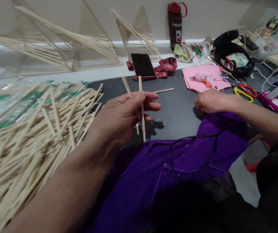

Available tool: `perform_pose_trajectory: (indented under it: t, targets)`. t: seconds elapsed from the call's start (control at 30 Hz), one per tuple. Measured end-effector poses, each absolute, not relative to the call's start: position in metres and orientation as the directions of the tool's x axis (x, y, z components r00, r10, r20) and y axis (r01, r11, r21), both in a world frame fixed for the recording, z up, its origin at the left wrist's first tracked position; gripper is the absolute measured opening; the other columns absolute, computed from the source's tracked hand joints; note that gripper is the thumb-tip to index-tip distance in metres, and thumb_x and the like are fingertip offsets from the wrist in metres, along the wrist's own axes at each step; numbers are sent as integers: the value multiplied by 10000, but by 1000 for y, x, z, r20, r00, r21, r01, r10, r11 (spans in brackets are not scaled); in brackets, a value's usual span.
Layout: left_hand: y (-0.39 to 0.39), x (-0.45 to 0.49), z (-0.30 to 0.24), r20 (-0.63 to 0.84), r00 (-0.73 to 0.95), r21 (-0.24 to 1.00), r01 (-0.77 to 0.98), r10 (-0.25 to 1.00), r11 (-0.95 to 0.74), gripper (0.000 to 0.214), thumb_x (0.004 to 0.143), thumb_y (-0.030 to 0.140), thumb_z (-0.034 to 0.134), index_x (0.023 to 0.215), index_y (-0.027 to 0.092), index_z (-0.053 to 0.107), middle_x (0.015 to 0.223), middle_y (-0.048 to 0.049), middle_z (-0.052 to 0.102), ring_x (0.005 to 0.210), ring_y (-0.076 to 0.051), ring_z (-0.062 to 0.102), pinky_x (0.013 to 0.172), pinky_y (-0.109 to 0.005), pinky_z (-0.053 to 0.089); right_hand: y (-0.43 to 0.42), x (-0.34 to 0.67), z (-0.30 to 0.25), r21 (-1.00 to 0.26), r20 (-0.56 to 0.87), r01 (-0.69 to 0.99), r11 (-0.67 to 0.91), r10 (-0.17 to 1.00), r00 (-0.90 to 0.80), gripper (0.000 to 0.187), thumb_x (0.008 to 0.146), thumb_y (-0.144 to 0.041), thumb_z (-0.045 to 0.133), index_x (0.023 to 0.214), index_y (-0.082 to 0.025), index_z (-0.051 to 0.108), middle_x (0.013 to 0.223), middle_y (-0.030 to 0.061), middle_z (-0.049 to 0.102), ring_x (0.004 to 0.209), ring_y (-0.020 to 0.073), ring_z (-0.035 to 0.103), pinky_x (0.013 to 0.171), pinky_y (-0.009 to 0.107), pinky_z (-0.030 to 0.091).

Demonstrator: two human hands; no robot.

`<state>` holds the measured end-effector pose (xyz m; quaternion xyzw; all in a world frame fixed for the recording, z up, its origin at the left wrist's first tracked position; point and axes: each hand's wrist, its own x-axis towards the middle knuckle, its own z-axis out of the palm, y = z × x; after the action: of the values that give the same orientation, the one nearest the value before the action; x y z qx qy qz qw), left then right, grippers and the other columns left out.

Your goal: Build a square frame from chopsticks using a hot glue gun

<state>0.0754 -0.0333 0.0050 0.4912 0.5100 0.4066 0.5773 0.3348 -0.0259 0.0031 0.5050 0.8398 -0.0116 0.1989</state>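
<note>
My left hand (131,110) is raised over the dark table, thumb and fingers pinching two thin wooden chopsticks (143,121). They stand nearly upright, and one leans left behind the thumb. My right hand (209,101) is a closed fist just above the purple cloth (173,158), close to the pink paper (189,81). Its fingertips are turned under, hiding whatever they grip. On that paper lies a glue gun (204,79). A loose chopstick (164,90) rests on the table beyond my left fingers. To the left spreads a big pile of chopsticks (37,139).
Stick frames (68,48) lean along the wall. Behind my hands are a phone (142,64), a red lanyard (165,67) and a bottle (175,26). Scissors (245,92), a purple power socket (271,100) and black headgear (234,55) sit right. A black cable (189,137) crosses the cloth.
</note>
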Motion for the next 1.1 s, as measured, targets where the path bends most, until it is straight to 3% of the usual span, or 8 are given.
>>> perform_pose_trajectory:
  t: [0.2, 0.33, 0.47, 0.67, 0.8, 0.87, 0.97, 1.1]
  targets:
    - [-35, 76, 11, -239, 156, 970, -2, 958, 242, 215, 946, 292, 627, 788, 205, 745, 698, -20, 727, 667, -129, 638, 513, -191, 475, -21, 330, 21, 131, -291, 885, 447, 870, -397, 227, 796, -107, 608, 925, -201, 770, 885, 75, 756, 763, 198, 640, 633, 328, 349]
    - [-36, 74, 13, -251, 182, 965, -33, 951, 261, 239, 957, 306, 636, 773, 213, 757, 688, -13, 728, 663, -123, 625, 520, -182, 479, 3, 349, 55, 93, 66, 946, 311, 946, -318, 264, 867, -152, 563, 1041, -191, 758, 1025, 89, 752, 896, 212, 644, 713, 327, 380]
    - [-36, 70, 12, -264, 223, 961, -20, 938, 275, 210, 938, 346, 671, 804, 226, 779, 713, -2, 746, 677, -125, 619, 544, -189, 490, 45, 378, 75, 76, 407, 985, 155, 897, -172, 333, 982, -211, 456, 1167, -161, 728, 1183, 138, 719, 1042, 224, 626, 790, 338, 388]
    - [-34, 70, 8, -254, 223, 966, 10, 941, 258, 185, 888, 373, 684, 837, 214, 761, 724, -38, 739, 680, -158, 643, 533, -231, 489, 76, 390, 69, 40, 387, 995, -94, 919, 72, 313, 943, -221, 540, 1176, -127, 728, 1192, 193, 710, 994, 274, 659, 767, 360, 428]
    - [-35, 74, 6, -234, 262, 971, 22, 936, 236, 211, 893, 375, 650, 879, 190, 752, 750, -56, 737, 645, -152, 644, 521, -231, 483, 37, 354, 62, -227, 445, 959, 171, 894, -54, 266, 932, -220, 494, 962, -143, 748, 864, 104, 725, 824, 219, 644, 736, 341, 467]
    - [-37, 76, 5, -223, 296, 973, 12, 929, 230, 232, 877, 397, 670, 876, 181, 753, 738, -56, 732, 628, -149, 639, 509, -228, 477, 10, 326, 53, -458, 329, 829, 321, 928, -178, 237, 924, -259, 518, 917, -156, 731, 774, 53, 690, 723, 161, 613, 681, 291, 463]
    - [-43, 81, 4, -217, 357, 973, -2, 909, 233, 277, 836, 449, 721, 852, 175, 753, 707, -49, 725, 585, -137, 617, 491, -224, 465, -19, 289, 33, -757, 136, 573, 314, 933, -333, 190, 902, -285, 566, 852, -169, 707, 720, -6, 643, 568, 83, 516, 587, 242, 421]
    - [-47, 86, 1, -208, 399, 973, -10, 893, 231, 301, 798, 486, 756, 817, 186, 747, 691, -44, 724, 582, -139, 615, 485, -229, 458, -28, 264, 10, -933, 95, 282, 224, 909, -405, 197, 913, -293, 587, 780, -166, 658, 674, -36, 590, 543, 59, 457, 536, 221, 362]
